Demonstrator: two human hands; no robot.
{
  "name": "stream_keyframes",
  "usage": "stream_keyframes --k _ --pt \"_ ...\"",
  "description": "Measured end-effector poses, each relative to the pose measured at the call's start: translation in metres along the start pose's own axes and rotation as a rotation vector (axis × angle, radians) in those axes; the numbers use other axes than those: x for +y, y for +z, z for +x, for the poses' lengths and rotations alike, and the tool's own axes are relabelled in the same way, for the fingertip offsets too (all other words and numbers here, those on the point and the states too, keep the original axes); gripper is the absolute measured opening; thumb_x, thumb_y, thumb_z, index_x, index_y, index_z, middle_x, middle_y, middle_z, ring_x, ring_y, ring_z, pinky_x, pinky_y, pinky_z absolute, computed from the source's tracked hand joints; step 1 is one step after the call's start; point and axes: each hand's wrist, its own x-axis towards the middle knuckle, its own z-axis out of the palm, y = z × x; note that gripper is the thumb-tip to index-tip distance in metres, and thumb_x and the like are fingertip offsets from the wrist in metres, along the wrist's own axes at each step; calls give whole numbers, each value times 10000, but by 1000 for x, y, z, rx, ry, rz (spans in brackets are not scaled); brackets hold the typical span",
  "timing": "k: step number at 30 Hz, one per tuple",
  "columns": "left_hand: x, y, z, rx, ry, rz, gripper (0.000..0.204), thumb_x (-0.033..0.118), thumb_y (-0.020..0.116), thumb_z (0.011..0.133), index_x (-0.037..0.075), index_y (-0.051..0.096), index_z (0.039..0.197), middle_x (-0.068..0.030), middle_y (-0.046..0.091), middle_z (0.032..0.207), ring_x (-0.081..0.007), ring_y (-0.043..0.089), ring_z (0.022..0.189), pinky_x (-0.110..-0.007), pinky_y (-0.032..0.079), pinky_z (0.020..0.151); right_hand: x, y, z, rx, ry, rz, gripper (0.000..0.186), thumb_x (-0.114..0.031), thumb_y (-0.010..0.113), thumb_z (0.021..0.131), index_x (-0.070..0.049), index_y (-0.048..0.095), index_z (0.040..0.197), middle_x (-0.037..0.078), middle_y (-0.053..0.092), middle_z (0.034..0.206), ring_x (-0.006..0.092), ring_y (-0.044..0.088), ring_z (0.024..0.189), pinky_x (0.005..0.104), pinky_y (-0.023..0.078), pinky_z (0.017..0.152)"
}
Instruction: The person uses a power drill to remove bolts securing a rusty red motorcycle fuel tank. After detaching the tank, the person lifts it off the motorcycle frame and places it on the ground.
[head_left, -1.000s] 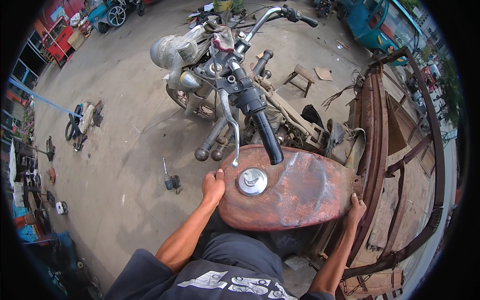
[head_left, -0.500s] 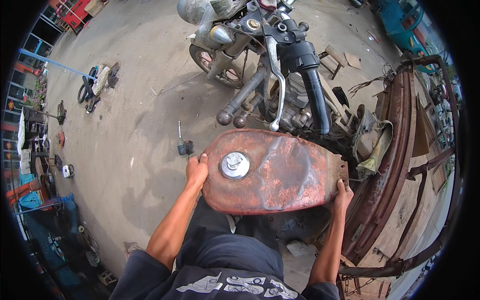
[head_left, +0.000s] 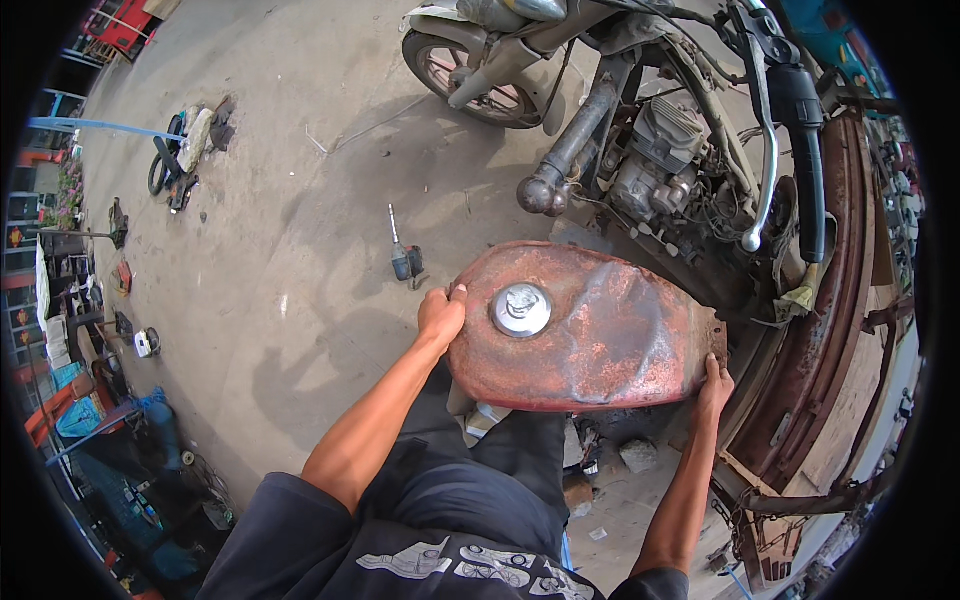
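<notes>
Between my hands hangs a worn red motorcycle fuel tank (head_left: 600, 330), rusty and dented, with a round silver filler cap (head_left: 521, 310) near its left end. My left hand (head_left: 441, 317) grips the rounded left end, thumb on top and fingers hidden beneath. At the narrow right end, my right hand (head_left: 714, 384) holds the bracket edge, its thumb on the upper side. Just ahead stands a motorcycle (head_left: 600, 120) with its engine (head_left: 655, 165) bare. The handlebar grip (head_left: 806, 170) and silver lever are at the upper right, beyond the tank.
A cordless power tool (head_left: 405, 261) with a long socket stands on the concrete floor left of the tank. A rusty metal frame (head_left: 800, 370) with wooden boards runs along the right. Loose black parts (head_left: 178, 165) lie far left. Stones (head_left: 640, 456) are near my feet.
The fuel tank, still in both hands, has shifted right and slightly up in view. The motorcycle also appears farther right, and its handlebar has swung away from above the engine.
</notes>
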Motion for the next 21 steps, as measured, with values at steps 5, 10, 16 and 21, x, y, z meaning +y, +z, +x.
stream_keyframes --k 5,10,16,21 --pt "-55 6 58 -94 49 25 459 365 575 878 -81 636 965 -303 637 988 -417 621 975 -451 466 841 1 45 -37 63 82 -108 286 -299 644 873 -81 575 700 -66 445 612 55 382 535 254 275 487" --pt "-82 -15 95 -106 34 115 487 368 572 877 -102 632 988 -320 630 1007 -425 615 994 -448 462 861 52 93 -29 -15 130 -74 249 -276 646 877 -50 607 780 -54 482 647 63 403 554 255 315 509" --pt "-110 -24 135 -108 -35 163 401 288 560 917 -101 652 957 -191 673 915 -239 646 867 -376 472 797 126 131 -6 -120 193 -70 366 -252 625 894 83 642 1040 49 646 919 116 559 785 270 451 735" --pt "-109 -34 136 -100 64 107 413 270 570 918 -140 628 923 -193 654 843 -249 630 776 -383 482 714 160 146 -17 -108 214 -3 367 -235 609 906 92 632 1073 57 656 943 117 574 818 264 461 753"
